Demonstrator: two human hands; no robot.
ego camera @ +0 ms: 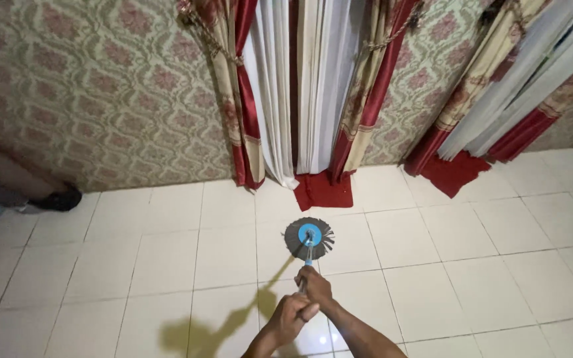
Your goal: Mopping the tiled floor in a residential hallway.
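Both hands, left hand (288, 319) and right hand (314, 286), grip the mop handle (306, 260), its round mop head (308, 238) on the tiled floor (472, 265) near red curtains (323, 189), which could snag.

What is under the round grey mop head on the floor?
The mop head lies flat on the white floor tiles, near a tile joint. The tile directly beneath it is covered, so whether it is wet or dirty cannot be seen. Both hands, left hand and right hand, grip the handle.
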